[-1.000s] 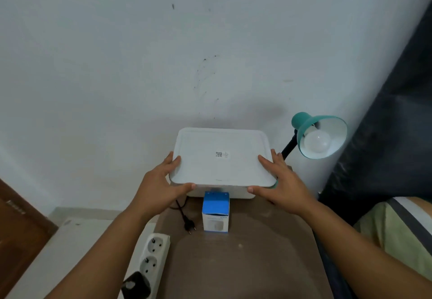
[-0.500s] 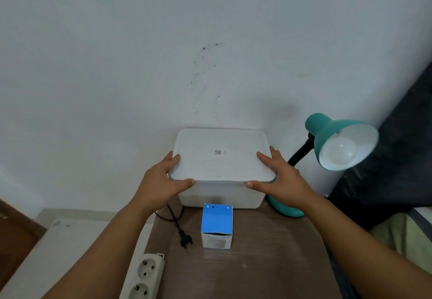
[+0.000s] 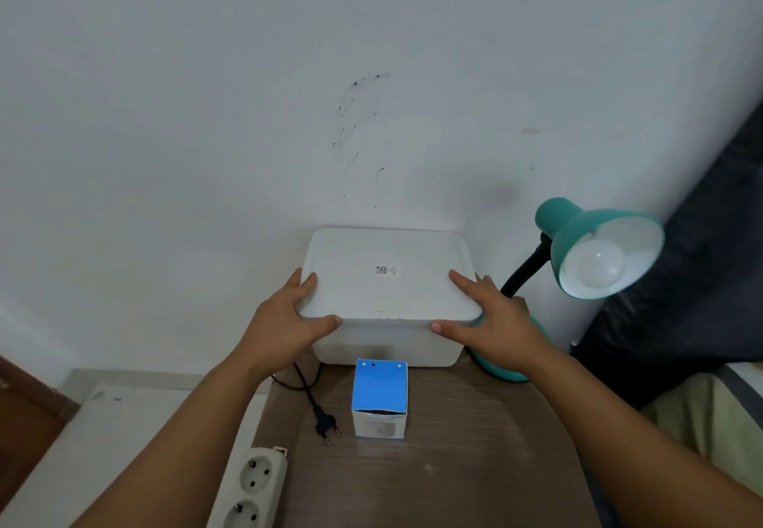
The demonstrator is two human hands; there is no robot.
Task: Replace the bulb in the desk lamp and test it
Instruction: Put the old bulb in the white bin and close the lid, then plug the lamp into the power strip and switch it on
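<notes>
A teal desk lamp (image 3: 594, 246) stands at the back right of the brown table (image 3: 475, 465), its shade tilted toward me with a white bulb (image 3: 598, 269) inside, unlit. A white lidded box (image 3: 388, 292) sits against the wall. My left hand (image 3: 285, 325) grips the lid's front left corner and my right hand (image 3: 491, 317) grips its front right corner. A small blue-topped bulb carton (image 3: 380, 397) stands in front of the box. The lamp's black plug (image 3: 326, 424) lies loose on the table beside the carton.
A white power strip (image 3: 252, 486) hangs over the table's left edge. A white surface (image 3: 82, 445) lies lower left, with brown wood (image 3: 24, 412) beyond it. Dark fabric (image 3: 702, 279) and a striped cushion (image 3: 722, 416) fill the right side.
The view has shifted so the lamp sits farther right and more table shows. Both hands keep the same grip on the lid; the lid looks seated on the box, unchanged.
</notes>
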